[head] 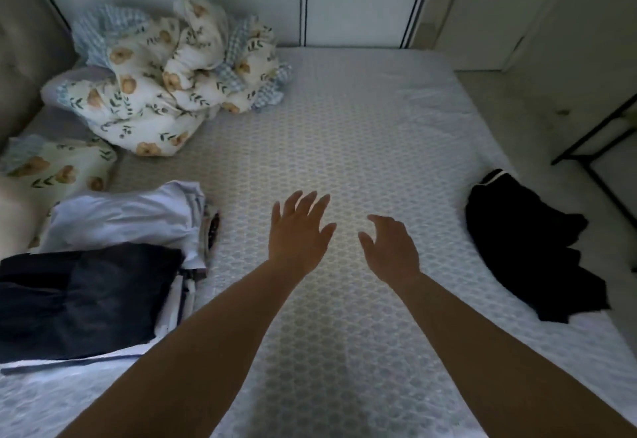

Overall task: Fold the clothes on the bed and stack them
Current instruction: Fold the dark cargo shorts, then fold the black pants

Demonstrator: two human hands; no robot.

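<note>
Both my arms reach out over the middle of the bed (pixel 344 148). My left hand (pixel 298 231) is spread with straight fingers and holds nothing. My right hand (pixel 391 248) hovers beside it, fingers loosely curled, empty too. At the left lies a stack of folded clothes: a dark navy garment (pixel 82 296) on top at the near side, a pale blue one (pixel 127 217) behind it, white layers showing at the edges. A crumpled black garment (pixel 531 251) lies unfolded by the bed's right edge, apart from both hands.
A bunched floral duvet (pixel 172 76) fills the far left corner, with a floral pillow (pixel 55 172) near the padded headboard (pixel 24 58). A white wardrobe (pixel 358 0) stands past the far edge. A black metal frame (pixel 599 141) stands on the floor at right.
</note>
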